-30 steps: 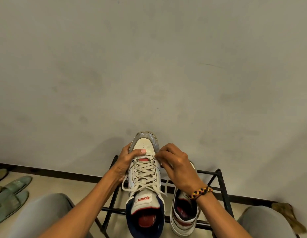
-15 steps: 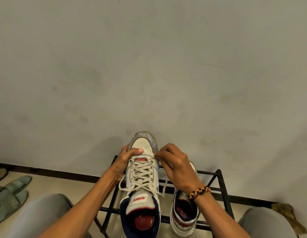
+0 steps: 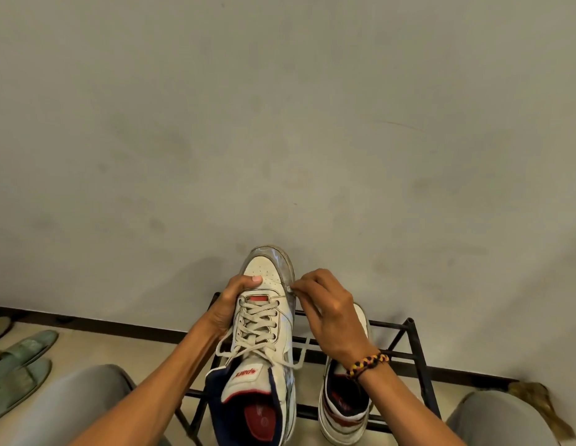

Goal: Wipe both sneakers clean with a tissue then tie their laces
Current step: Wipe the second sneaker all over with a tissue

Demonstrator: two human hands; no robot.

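Since half a second ago the held sneaker [image 3: 264,336] has tipped a little, its toe swinging toward the left hand and its heel opening sliding toward the right hand, while the right hand's fingertips have slipped from the top of the laces out to the toe-side edge. Farthest left, the left hand [image 3: 230,304] grips the sneaker from its outer side, thumb curled over the toe box and fingers wrapped underneath, so the shoe is held up off the black rack [image 3: 412,342]. The sneaker's long axis runs away from the person, toe toward the wall, heel nearest, with its loose laces [image 3: 257,326] trailing down just inside the left hand's wrist. Next over, the right hand [image 3: 328,313] is curled, its fingertips [image 3: 294,286] pinching something small and pale against the sneaker's right edge, likely a scrap of tissue, though too small to be sure. Below the right hand the second sneaker [image 3: 341,410] stands on the rack, partly hidden by the wrist. Wiping probably goes on along this edge toward the heel, so the right hand is the nearer one for that stroke.
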